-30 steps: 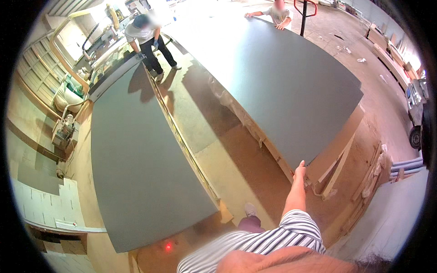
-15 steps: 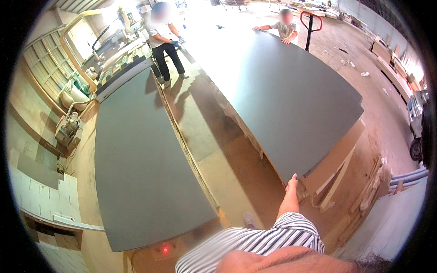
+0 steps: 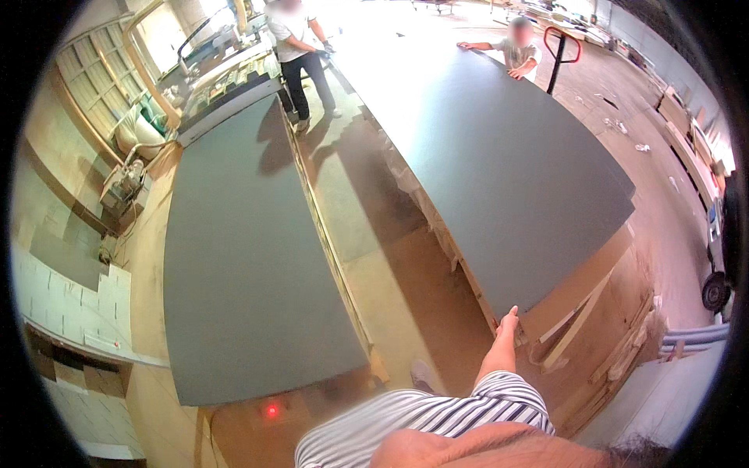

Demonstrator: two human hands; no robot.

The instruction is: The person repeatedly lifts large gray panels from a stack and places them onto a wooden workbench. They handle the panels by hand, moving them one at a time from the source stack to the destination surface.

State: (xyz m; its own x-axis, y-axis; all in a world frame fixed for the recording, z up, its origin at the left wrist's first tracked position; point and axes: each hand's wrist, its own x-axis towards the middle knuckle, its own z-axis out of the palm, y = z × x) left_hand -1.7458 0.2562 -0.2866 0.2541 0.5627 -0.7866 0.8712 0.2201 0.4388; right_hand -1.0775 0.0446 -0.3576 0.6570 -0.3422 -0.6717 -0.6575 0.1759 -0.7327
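Observation:
My right hand [image 3: 505, 320] reaches forward and grips the near corner of a large dark grey panel [image 3: 507, 179]. My thumb lies on its top edge; the other fingers are mostly hidden below. My left hand is out of view. At the far edge of this panel, one person [image 3: 519, 58] rests both hands on it. At its far left side stands another person [image 3: 300, 58] in dark trousers, with hands at its edge. A second dark grey panel [image 3: 250, 257] lies to the left, with no hand on it.
A floor aisle [image 3: 398, 288] runs between the panels. Machinery [image 3: 226, 86] stands beyond the left panel. A pallet jack handle [image 3: 563, 47] rises at the far right. Wooden strips [image 3: 577, 320] lie beside the near corner, and a wheeled machine [image 3: 716, 288] stands at the right edge.
The view has shifted, so the far people and machinery sit further right and higher in the picture. My right hand keeps hold of the panel's corner.

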